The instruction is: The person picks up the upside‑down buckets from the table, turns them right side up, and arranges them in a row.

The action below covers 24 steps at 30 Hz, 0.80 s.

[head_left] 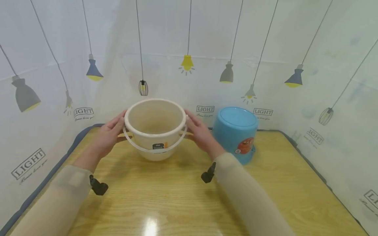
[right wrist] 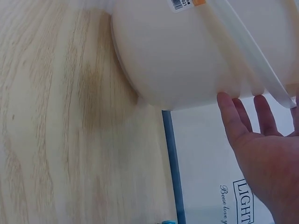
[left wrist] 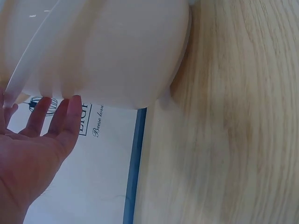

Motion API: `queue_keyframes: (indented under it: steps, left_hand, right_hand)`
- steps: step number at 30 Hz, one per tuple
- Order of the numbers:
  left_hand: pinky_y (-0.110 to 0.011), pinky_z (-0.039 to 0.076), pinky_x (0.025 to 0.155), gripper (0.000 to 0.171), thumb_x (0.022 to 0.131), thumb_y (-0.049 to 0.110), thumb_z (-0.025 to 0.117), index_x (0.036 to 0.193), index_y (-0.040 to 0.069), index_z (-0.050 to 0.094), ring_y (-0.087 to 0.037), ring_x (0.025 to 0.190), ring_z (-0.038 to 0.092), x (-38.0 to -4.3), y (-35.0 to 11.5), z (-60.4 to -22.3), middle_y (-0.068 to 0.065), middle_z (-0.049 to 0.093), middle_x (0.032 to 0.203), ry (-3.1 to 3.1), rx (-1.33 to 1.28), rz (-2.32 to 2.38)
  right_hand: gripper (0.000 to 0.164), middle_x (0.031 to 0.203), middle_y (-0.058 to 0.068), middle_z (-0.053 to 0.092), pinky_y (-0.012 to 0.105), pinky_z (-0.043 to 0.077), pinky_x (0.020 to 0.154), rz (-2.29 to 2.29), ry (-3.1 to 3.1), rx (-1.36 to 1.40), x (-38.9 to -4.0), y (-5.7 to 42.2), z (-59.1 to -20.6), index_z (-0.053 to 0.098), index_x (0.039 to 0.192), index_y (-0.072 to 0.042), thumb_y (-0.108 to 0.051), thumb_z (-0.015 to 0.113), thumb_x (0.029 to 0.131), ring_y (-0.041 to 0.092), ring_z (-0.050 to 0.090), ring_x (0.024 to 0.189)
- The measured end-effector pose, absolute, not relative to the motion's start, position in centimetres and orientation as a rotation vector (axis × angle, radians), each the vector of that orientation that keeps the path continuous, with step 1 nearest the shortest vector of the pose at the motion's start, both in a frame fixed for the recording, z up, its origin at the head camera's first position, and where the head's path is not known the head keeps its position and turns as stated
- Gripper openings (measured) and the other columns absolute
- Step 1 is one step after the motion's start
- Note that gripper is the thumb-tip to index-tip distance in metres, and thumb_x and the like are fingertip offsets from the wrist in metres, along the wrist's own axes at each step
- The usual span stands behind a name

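Observation:
A cream-white plastic bucket (head_left: 157, 141) stands upright at the back of the wooden table, its mouth facing up and its handle hanging down across the front. My left hand (head_left: 110, 134) holds its left side, thumb at the rim and fingertips against the wall below. On the opposite side my right hand (head_left: 200, 132) grips it the same way. In the left wrist view, the fingertips of the left hand (left wrist: 39, 144) touch the smooth wall. The right wrist view shows the right hand (right wrist: 264, 149) likewise. Whether the bucket's base touches the table is hard to tell.
To the right, a blue bucket (head_left: 234, 134) with a red round label sits upside down, close to my right forearm. The wooden table (head_left: 165, 196) is edged by a white curtain (head_left: 165, 39) printed with hanging lamps.

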<state>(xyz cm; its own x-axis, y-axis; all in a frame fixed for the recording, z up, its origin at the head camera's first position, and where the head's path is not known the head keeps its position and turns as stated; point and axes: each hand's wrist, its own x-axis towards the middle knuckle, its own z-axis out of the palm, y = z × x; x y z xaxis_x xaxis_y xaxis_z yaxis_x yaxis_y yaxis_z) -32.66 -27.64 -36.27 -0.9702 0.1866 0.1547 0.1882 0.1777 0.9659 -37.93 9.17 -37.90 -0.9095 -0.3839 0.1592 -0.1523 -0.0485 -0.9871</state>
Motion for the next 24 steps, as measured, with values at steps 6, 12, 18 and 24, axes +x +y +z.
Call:
queue_keyframes:
  steps: [6,12,18,24]
  left_hand:
    - [-0.03,0.063,0.104,0.062,0.115,0.055,0.041,0.174,0.04,0.029,-0.011,0.131,0.06,-32.8,-27.3,-36.9,-0.015,0.037,0.175,-2.366,-0.345,-2.043]
    - [-0.034,0.06,0.112,0.064,0.114,0.06,0.038,0.174,0.042,0.026,-0.008,0.128,0.06,-33.1,-27.1,-37.1,-0.016,0.036,0.176,-2.353,-0.29,-2.074]
    - [-0.037,0.058,0.115,0.063,0.113,0.063,0.033,0.173,0.047,0.025,-0.014,0.135,0.055,-33.4,-27.1,-37.3,-0.013,0.033,0.179,-2.386,-0.234,-2.056]
    - [-0.042,0.055,0.119,0.063,0.113,0.063,0.033,0.173,0.048,0.024,-0.016,0.139,0.054,-33.7,-27.1,-37.5,-0.012,0.033,0.179,-2.373,-0.223,-2.059]
  right_hand:
    - [0.051,0.169,-0.007,0.052,0.054,0.057,0.118,-2.075,2.061,-0.558,-38.4,8.6,-38.2,0.047,0.164,-0.048,-0.056,0.051,0.114,0.032,0.061,0.148]
    - [0.051,0.165,0.0,0.055,0.052,0.058,0.117,-2.087,2.079,-0.491,-38.8,7.9,-38.1,0.047,0.163,-0.049,-0.059,0.049,0.114,0.034,0.062,0.145]
    - [0.048,0.166,0.0,0.054,0.052,0.057,0.118,-2.095,2.084,-0.45,-39.4,7.5,-38.1,0.047,0.163,-0.049,-0.057,0.046,0.115,0.034,0.062,0.144]
    - [0.052,0.166,-0.001,0.053,0.053,0.057,0.117,-2.075,2.103,-0.449,-39.8,7.2,-37.9,0.044,0.166,-0.046,-0.059,0.044,0.115,0.033,0.062,0.143]
